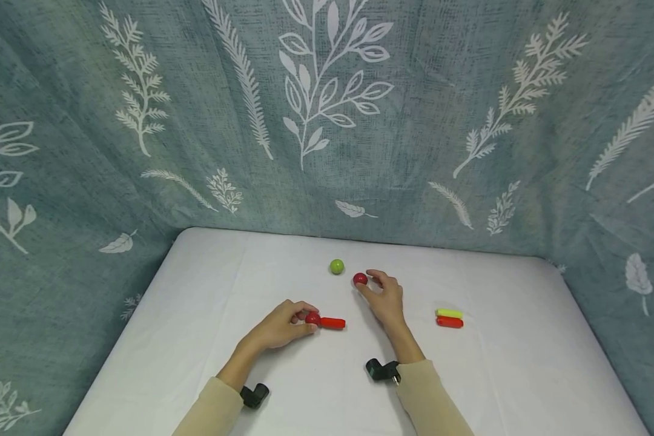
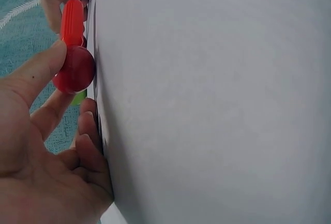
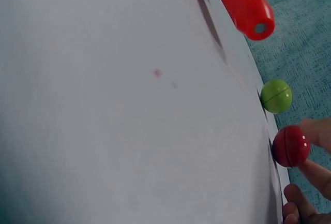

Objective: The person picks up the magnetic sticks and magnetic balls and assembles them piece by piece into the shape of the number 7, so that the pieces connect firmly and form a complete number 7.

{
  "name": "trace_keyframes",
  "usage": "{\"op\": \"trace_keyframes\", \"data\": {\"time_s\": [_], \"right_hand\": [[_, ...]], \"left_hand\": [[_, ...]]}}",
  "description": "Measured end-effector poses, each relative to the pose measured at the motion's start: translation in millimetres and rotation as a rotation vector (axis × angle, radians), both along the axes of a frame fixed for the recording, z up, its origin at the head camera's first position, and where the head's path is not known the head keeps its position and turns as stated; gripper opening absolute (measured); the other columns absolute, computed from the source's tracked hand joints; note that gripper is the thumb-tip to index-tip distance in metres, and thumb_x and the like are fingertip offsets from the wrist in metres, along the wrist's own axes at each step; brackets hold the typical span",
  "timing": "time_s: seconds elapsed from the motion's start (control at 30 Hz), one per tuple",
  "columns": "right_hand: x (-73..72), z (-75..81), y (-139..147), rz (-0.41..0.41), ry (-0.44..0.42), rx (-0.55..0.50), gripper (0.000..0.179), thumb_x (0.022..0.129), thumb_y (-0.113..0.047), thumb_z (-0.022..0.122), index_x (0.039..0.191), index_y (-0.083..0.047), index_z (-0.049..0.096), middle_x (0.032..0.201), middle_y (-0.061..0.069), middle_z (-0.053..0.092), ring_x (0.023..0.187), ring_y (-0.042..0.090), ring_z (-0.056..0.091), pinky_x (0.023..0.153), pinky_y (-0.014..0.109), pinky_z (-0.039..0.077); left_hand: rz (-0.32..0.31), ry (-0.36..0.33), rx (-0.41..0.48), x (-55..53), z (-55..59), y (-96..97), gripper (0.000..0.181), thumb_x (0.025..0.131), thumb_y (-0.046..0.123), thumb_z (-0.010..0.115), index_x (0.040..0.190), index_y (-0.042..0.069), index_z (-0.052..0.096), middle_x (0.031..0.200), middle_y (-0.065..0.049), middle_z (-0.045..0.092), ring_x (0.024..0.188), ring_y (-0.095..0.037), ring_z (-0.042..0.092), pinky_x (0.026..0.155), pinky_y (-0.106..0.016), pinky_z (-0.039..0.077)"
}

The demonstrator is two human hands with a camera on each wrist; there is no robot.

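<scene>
My left hand [image 1: 279, 325] pinches a glossy red ball [image 2: 75, 70] between thumb and fingers. From that ball a red ridged rod [image 3: 245, 6] sticks out to the right, raised off the table, with a grey disc in its free end. Farther back, my right hand [image 1: 387, 301] has thumb and fingertips around a second red ball [image 3: 291, 146], which has a seam line and sits at the tabletop. Just beyond it to the left is a green ball [image 1: 336, 266], seamed as well, touched by neither hand.
On the right side of the white table [image 1: 523, 363], a yellow-green rod [image 1: 449, 313] and another red rod [image 1: 450, 322] lie side by side. Behind the table hangs a teal curtain [image 1: 414, 151] with white leaf prints. Black wrist devices show below both hands.
</scene>
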State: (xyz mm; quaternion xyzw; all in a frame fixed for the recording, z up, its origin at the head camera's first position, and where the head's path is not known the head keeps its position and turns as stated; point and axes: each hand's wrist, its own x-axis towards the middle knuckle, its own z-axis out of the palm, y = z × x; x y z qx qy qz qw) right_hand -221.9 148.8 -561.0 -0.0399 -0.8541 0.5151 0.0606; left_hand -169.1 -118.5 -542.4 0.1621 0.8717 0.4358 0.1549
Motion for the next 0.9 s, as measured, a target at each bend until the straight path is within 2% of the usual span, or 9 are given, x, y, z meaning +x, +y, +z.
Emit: {"op": "trace_keyframes", "data": {"time_s": [0.17, 0.43, 0.9], "right_hand": [[-0.2, -3.2, -2.9, 0.014, 0.024, 0.072, 0.045, 0.088, -0.025, 0.077, 0.128, -0.006, 0.066, 0.125, 0.018, 0.060, 0.121, 0.034, 0.041, 0.098, 0.052, 0.030], [-1.3, -3.8, -3.0, -0.003, 0.058, 0.130, 0.042, 0.087, -0.023, 0.078, 0.123, -0.004, 0.068, 0.122, 0.019, 0.063, 0.120, 0.035, 0.045, 0.099, 0.053, 0.029], [-1.6, -3.2, -4.2, 0.000, 0.085, 0.161, 0.038, 0.088, -0.022, 0.078, 0.120, -0.003, 0.070, 0.120, 0.019, 0.063, 0.119, 0.036, 0.047, 0.099, 0.054, 0.029]], "left_hand": [[0.011, 0.002, 0.000, 1.2, -0.2, 0.2, 0.032, 0.091, 0.033, 0.075, 0.120, 0.021, 0.070, 0.099, -0.002, 0.054, 0.089, -0.019, 0.047, 0.074, -0.036, 0.042], [0.001, 0.011, 0.015, -0.1, -1.6, 1.2, 0.032, 0.091, 0.033, 0.076, 0.120, 0.021, 0.070, 0.101, -0.003, 0.055, 0.090, -0.019, 0.047, 0.074, -0.035, 0.042], [-0.004, 0.010, 0.025, -0.8, -0.4, 0.6, 0.033, 0.091, 0.033, 0.076, 0.121, 0.019, 0.070, 0.101, -0.004, 0.054, 0.089, -0.020, 0.047, 0.073, -0.035, 0.042]]}}
